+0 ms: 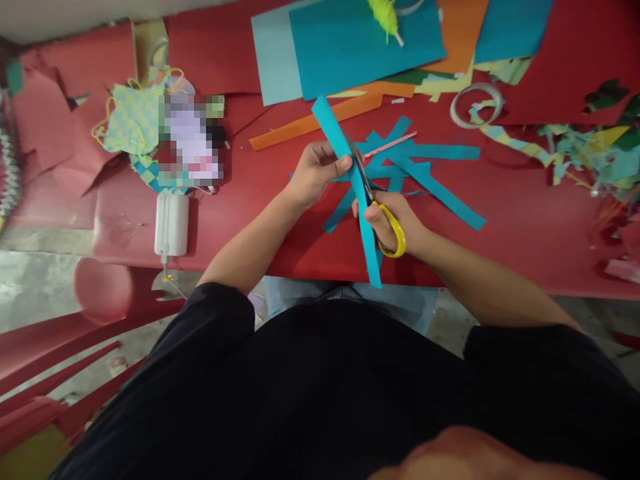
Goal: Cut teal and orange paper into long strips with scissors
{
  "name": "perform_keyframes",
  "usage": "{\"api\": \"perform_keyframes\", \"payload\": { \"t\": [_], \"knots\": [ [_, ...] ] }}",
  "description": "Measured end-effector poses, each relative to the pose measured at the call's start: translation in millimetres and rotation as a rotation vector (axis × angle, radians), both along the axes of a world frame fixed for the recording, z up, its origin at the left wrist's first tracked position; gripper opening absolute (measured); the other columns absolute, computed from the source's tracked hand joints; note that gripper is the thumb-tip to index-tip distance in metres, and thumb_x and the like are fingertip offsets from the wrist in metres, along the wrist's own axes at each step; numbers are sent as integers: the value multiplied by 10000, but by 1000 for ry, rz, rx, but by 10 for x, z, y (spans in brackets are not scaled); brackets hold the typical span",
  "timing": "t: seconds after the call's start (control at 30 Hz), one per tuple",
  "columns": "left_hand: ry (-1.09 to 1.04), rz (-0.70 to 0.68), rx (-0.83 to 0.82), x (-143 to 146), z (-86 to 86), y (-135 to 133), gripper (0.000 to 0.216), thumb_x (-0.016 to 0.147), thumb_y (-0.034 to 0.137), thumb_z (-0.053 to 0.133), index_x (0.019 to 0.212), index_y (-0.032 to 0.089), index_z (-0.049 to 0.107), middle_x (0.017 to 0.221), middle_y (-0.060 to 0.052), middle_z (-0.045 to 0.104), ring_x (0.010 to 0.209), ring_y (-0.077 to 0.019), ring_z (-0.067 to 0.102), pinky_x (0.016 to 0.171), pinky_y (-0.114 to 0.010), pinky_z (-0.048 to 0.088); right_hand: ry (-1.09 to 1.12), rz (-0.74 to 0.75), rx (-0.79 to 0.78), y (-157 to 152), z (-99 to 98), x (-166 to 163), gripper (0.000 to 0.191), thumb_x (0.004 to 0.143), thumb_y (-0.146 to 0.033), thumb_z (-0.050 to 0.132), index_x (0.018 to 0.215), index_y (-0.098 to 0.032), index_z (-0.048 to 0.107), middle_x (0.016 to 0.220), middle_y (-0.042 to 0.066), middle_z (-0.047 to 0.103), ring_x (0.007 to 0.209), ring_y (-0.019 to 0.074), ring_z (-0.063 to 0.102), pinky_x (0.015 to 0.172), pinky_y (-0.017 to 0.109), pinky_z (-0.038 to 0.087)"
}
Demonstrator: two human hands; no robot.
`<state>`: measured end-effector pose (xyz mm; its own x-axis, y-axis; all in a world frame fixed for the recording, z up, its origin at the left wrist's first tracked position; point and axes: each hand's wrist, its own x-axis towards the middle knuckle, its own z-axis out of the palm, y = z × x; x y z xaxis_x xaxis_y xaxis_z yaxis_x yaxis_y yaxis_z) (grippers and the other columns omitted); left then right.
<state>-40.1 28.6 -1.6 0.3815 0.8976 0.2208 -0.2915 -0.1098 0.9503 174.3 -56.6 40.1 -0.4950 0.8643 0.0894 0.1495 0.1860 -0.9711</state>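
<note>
My left hand (320,170) pinches a long blue paper strip (330,123) between thumb and fingers, above the red table. The strip slants from upper left down towards my lap. My right hand (395,217) is closed round the yellow handles of a pair of scissors (397,233). Their blades lie along the strip, close to my left fingertips; whether they are parted I cannot make out. Several more blue strips (445,193) lie crossed on the table beyond and beside my hands. A thin pink-and-white stick (393,143) rests on them.
Along the far side lie blue sheets (367,50), an orange strip (320,120) and a tape roll (477,105). At left are a woven checkered paper piece (135,120) and a white power bank (171,223) with a cable. Paper scraps (605,160) are heaped at right.
</note>
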Motion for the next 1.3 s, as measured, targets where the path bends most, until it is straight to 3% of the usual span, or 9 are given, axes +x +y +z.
{"api": "perform_keyframes", "payload": {
  "t": [0.23,0.33,0.4,0.5,0.67,0.8,0.97,1.13,1.3],
  "knots": [
    [-4,180,-107,14,-12,51,601,834,805,837,913,215,759,957,-33,720,926,-199,777,861,-375,645,-14,20,-127,-4,-29,-2,795,914,-986,553,903,-196,639,705,34,639,641,173,607,598,323,495],
    [4,203,-91,9,-36,70,613,817,813,848,916,214,763,878,-20,689,908,-203,779,881,-388,646,19,162,-194,21,-15,69,839,845,-1027,589,1021,-210,673,791,76,764,724,244,752,669,365,611],
    [26,190,-85,3,-28,59,625,799,819,858,864,207,750,841,-10,684,868,-189,771,870,-383,655,14,244,-152,40,-10,110,894,843,-1053,536,1051,-203,716,907,116,813,844,279,801,743,389,644],
    [57,119,-93,9,28,7,611,776,809,886,837,214,760,822,1,724,828,-172,764,825,-351,674,28,242,-121,36,-37,118,924,835,-1073,505,1015,-193,725,942,133,822,869,292,806,730,396,631],
    [75,-18,-129,36,132,-78,533,784,738,922,907,230,816,925,-6,815,874,-172,787,845,-314,691,102,144,-251,-32,-110,54,862,781,-1059,615,980,-222,667,751,56,741,632,240,705,582,378,564],
    [36,-57,-137,28,152,-75,475,800,681,940,910,232,829,935,-8,824,905,-171,794,883,-317,695,40,109,-167,-31,-91,42,849,857,-1054,507,914,-218,643,674,39,679,584,212,658,544,351,516],
    [65,-28,-151,2,165,-45,508,769,691,956,914,222,827,910,-16,810,898,-177,797,865,-310,696,-35,77,-173,-16,-48,24,778,943,-985,496,940,-217,624,547,6,605,483,199,614,488,332,479],
    [4,47,-121,6,140,-13,489,855,700,886,888,220,799,953,-13,794,857,-153,776,794,-296,666,-17,64,-186,-23,-81,0,730,969,-936,531,934,-213,623,561,0,607,443,175,581,439,314,433],
    [20,127,-119,8,80,18,552,814,742,898,869,210,763,918,-12,763,813,-146,752,774,-300,639,46,190,-201,-22,-126,48,839,834,-1037,585,1015,-220,635,746,62,748,656,246,734,604,368,591]
  ]
}}
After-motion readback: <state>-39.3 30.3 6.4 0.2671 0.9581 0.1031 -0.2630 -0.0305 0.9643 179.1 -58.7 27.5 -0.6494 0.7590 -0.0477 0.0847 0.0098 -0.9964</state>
